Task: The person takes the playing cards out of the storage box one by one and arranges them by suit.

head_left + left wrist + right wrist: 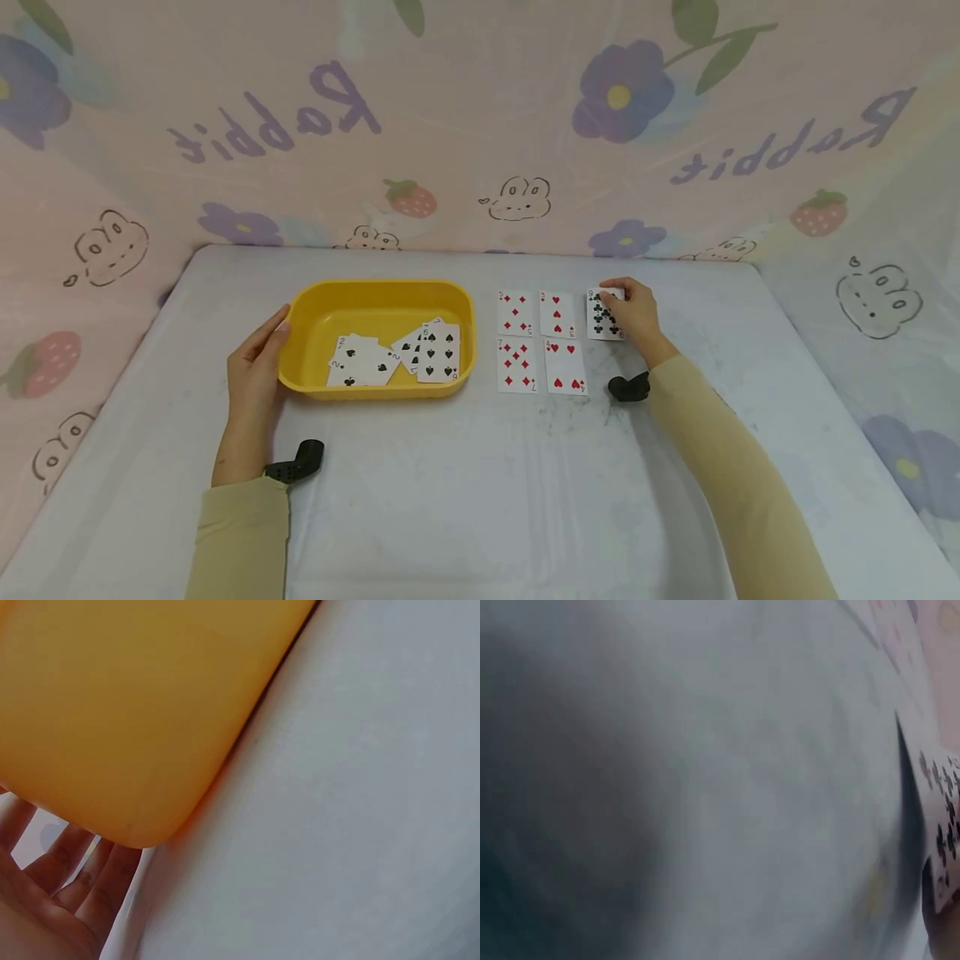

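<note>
My right hand (pixel 636 315) pinches a nine of clubs playing card (pixel 604 322) at the right end of the cards. In the right wrist view that card (pixel 941 817) stands tilted at the right edge, its near edge off the cloth. My left hand (pixel 255 358) rests against the left end of a yellow plastic tray (pixel 377 393). The left wrist view shows its fingers (pixel 109 892) fairly straight along the tray's outer wall (pixel 142 750). Inside the tray lie loose black-suit cards, among them a six of spades (pixel 438 353) and a two of clubs (pixel 342 361).
Between tray and right hand, face-up red cards lie in two rows: five of diamonds (pixel 514 313), three of hearts (pixel 557 315), seven of diamonds (pixel 517 365) and four of hearts (pixel 566 367). A white cloth (pixel 480 492) covers the table. Printed curtains (pixel 450 125) hang behind.
</note>
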Action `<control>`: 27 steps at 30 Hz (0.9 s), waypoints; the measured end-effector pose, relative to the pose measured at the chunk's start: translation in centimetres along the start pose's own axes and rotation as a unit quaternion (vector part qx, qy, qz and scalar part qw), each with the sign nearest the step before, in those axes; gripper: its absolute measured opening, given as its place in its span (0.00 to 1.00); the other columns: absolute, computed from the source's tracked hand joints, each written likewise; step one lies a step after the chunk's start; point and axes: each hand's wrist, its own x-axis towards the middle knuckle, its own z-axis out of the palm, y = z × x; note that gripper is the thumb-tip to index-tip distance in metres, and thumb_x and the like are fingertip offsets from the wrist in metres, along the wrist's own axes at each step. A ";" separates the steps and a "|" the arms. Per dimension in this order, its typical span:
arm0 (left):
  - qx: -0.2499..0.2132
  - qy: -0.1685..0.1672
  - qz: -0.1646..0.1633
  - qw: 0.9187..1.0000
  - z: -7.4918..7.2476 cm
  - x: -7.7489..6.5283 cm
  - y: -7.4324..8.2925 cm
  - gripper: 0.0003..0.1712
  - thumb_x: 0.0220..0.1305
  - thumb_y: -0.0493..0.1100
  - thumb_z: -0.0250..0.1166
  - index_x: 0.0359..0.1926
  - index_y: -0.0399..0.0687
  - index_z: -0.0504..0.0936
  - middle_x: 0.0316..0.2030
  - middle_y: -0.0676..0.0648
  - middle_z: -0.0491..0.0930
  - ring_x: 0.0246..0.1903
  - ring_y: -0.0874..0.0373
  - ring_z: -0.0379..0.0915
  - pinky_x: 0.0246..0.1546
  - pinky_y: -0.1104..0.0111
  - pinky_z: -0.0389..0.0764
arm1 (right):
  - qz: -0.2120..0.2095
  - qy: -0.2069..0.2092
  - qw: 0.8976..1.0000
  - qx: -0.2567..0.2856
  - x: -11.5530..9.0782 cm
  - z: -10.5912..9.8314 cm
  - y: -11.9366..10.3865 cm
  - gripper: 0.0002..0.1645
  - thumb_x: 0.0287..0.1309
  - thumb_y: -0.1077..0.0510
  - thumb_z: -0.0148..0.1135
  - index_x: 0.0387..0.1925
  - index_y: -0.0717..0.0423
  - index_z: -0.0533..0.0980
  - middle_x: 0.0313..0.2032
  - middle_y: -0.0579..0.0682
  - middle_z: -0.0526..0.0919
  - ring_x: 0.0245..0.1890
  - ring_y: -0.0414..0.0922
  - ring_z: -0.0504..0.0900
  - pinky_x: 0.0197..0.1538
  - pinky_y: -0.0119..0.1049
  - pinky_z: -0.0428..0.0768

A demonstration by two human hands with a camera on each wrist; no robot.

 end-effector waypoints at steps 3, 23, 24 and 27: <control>0.002 -0.002 0.002 1.000 0.0 0.0 0.0 0.24 0.59 0.58 0.65 0.58 0.68 0.78 0.64 0.61 0.70 0.68 0.65 0.59 0.63 0.79 0.66 | 0.013 -0.009 1.000 -0.019 0.2 -0.1 0.3 0.21 0.68 0.55 0.54 0.58 0.60 0.73 0.67 0.63 0.64 0.68 0.58 0.60 0.68 0.55 0.63; 0.010 -0.005 0.009 1.000 0.0 -0.1 0.0 0.24 0.60 0.59 0.64 0.58 0.68 0.78 0.65 0.61 0.70 0.68 0.65 0.59 0.62 0.80 0.66 | -0.027 0.020 0.999 -0.018 -0.6 0.9 -3.1 0.22 0.63 0.54 0.60 0.54 0.64 0.74 0.62 0.66 0.65 0.63 0.60 0.65 0.63 0.54 0.69; 0.012 -0.004 0.008 1.000 0.0 -0.1 0.0 0.24 0.60 0.59 0.64 0.58 0.68 0.78 0.65 0.61 0.70 0.68 0.65 0.59 0.62 0.80 0.66 | -0.027 0.020 0.999 -0.013 -0.6 1.0 -3.6 0.23 0.63 0.54 0.60 0.54 0.63 0.74 0.62 0.65 0.67 0.62 0.59 0.65 0.63 0.54 0.69; 0.008 -0.004 0.009 1.000 0.0 -0.2 0.0 0.23 0.61 0.58 0.64 0.58 0.68 0.78 0.65 0.60 0.70 0.68 0.65 0.60 0.61 0.80 0.67 | -0.023 0.015 1.000 0.012 -1.0 1.8 -5.4 0.23 0.62 0.53 0.61 0.54 0.63 0.74 0.60 0.62 0.71 0.61 0.57 0.67 0.62 0.50 0.70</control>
